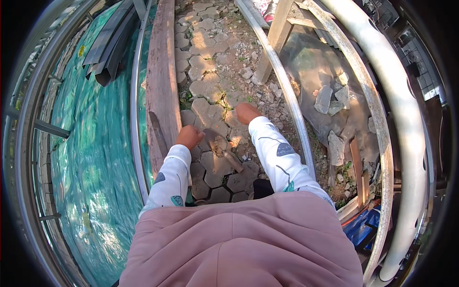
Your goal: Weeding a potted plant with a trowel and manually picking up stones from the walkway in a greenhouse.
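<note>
My left hand is curled into a loose fist beside the right edge of a long wooden plank. Further forward and to the right, my right hand is also closed over the paving, its fingertips turned away from view. No object shows in either hand. Below them are hexagonal paving blocks with gaps between them. A short piece that looks like wood or broken block lies on the paving between my forearms.
Green sheeting spreads at left, with dark metal profiles on it. A metal rail curves along the right, near a wooden post. Beyond it, stones lie on plastic sheeting. A thick white pipe stands farther right.
</note>
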A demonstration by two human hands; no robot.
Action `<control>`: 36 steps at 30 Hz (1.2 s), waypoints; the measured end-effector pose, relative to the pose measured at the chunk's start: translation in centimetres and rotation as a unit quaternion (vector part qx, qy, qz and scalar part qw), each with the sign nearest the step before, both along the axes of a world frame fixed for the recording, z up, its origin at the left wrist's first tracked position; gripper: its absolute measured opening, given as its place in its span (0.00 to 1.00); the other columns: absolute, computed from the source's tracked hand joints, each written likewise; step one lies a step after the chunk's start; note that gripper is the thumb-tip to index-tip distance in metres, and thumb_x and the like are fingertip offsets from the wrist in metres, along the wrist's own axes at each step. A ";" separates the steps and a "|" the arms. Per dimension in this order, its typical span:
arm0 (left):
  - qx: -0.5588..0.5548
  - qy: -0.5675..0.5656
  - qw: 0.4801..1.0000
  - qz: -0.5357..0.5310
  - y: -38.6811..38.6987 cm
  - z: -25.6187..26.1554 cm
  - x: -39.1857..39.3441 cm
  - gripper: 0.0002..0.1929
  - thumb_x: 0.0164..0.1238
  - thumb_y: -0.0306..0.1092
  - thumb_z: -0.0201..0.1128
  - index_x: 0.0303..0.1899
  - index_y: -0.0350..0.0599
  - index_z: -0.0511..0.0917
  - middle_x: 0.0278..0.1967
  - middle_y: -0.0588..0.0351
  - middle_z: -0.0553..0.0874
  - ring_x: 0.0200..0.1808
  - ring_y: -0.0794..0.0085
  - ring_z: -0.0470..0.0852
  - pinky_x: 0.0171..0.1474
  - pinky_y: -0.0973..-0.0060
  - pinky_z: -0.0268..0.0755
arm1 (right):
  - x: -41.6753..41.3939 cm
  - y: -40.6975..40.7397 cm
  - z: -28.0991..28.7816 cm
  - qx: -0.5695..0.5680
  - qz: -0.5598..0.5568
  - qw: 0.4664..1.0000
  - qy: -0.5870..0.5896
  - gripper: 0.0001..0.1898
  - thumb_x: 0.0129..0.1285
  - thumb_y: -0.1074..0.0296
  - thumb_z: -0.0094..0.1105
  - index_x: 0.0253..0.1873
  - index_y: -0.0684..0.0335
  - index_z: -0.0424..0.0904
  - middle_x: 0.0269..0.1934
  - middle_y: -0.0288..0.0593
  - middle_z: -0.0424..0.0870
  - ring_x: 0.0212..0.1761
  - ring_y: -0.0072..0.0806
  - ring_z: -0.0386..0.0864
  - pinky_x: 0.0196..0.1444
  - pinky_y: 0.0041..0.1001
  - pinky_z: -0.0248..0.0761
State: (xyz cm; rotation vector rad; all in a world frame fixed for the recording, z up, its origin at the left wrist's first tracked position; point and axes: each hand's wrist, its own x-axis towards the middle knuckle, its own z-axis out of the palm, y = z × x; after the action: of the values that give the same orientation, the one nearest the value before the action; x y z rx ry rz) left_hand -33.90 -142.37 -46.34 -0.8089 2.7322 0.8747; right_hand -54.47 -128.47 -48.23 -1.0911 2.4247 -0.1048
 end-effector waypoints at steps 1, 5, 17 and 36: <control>-0.007 -0.012 1.000 -0.005 -0.3 1.1 1.3 0.11 0.50 0.38 0.63 0.29 0.39 0.82 0.30 0.43 0.82 0.35 0.51 0.81 0.41 0.62 0.72 | 1.6 -0.2 1.4 -0.017 -0.004 1.000 0.000 0.11 0.55 0.71 0.50 0.40 0.67 0.79 0.43 0.58 0.78 0.45 0.53 0.76 0.45 0.40 0.71; 0.032 0.062 0.997 0.024 -0.3 1.9 4.5 0.10 0.49 0.35 0.64 0.31 0.40 0.82 0.32 0.46 0.84 0.32 0.56 0.82 0.39 0.65 0.73 | 4.6 1.5 3.4 -0.071 -0.003 0.997 0.017 0.10 0.57 0.68 0.51 0.38 0.65 0.80 0.38 0.57 0.80 0.41 0.55 0.77 0.42 0.40 0.72; 0.208 0.108 0.961 0.149 2.2 8.2 7.0 0.15 0.56 0.38 0.63 0.40 0.37 0.79 0.28 0.56 0.82 0.24 0.75 0.79 0.27 0.77 0.71 | 9.3 10.3 -2.6 -0.292 -0.267 0.913 -0.103 0.14 0.55 0.62 0.59 0.35 0.70 0.79 0.24 0.45 0.81 0.21 0.29 0.80 0.27 0.30 0.72; 0.103 0.076 0.991 0.033 8.7 14.9 6.9 0.14 0.58 0.40 0.62 0.40 0.38 0.79 0.27 0.58 0.81 0.26 0.76 0.79 0.28 0.77 0.72 | 15.2 10.0 -1.9 -0.362 -0.264 0.891 -0.064 0.14 0.50 0.59 0.55 0.32 0.64 0.82 0.28 0.53 0.81 0.33 0.48 0.79 0.37 0.38 0.72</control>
State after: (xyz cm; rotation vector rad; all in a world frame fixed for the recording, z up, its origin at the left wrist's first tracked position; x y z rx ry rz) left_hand -26.95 -133.65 -31.42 -0.8271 2.6926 1.2584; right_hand -39.22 -118.42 -50.15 -0.6007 2.5352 -1.2993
